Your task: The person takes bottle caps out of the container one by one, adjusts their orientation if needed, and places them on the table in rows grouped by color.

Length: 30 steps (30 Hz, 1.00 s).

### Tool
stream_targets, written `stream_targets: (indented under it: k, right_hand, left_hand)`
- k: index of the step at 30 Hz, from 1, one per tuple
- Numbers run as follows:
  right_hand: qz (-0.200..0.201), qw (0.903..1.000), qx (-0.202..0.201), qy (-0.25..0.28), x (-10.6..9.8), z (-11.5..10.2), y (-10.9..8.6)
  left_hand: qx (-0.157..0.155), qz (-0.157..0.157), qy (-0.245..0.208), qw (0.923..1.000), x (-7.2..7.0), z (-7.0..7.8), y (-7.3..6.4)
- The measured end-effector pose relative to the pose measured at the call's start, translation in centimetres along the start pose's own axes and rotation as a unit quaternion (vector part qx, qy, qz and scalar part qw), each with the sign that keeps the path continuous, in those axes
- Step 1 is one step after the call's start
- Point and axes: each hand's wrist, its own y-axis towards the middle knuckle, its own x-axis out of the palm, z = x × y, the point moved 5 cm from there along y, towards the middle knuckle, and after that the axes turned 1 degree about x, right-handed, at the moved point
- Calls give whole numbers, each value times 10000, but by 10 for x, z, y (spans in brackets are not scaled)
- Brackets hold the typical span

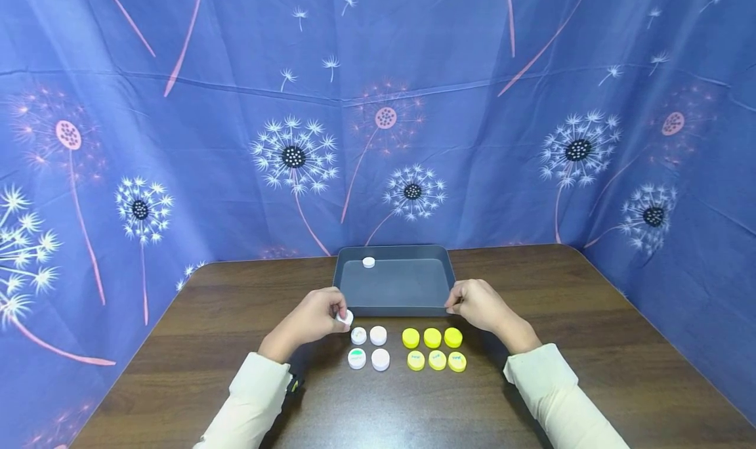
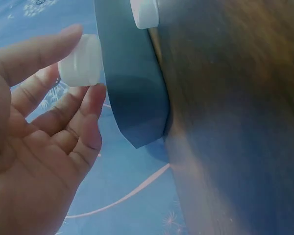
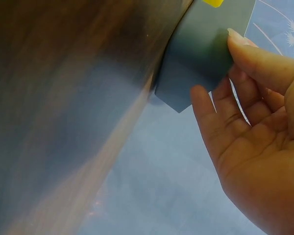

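Note:
My left hand pinches a white bottle cap between thumb and fingers, beside the front left corner of a dark grey tray. In the left wrist view the cap is tilted on its side, right at the tray's edge. My right hand grips the tray's front right corner, thumb against the outer wall and the other fingers partly hidden behind it. Inside the tray, one white cap lies near the back left.
Several white caps, one with a green mark, lie in two rows in front of the tray. To their right, several yellow caps form two rows; the nearer ones carry blue print. The brown wooden table meets a blue dandelion-print cloth behind.

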Motion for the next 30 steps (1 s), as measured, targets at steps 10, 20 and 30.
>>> stream_targets:
  k: [10,20,30]
  right_hand:
    - [18,10000,-6,-63,-1,-1,-1]
    - [30,10000,-22,-46,-1,1,1]
    - [-49,10000,33,-22,0,1,1]
  left_hand:
    - [-93,-499,520,9974,6,-2,-4]
    - [-304,-763,910,9925,13,-9,-7]
    - [-118,-795,1014,9916,15,-9,-7]
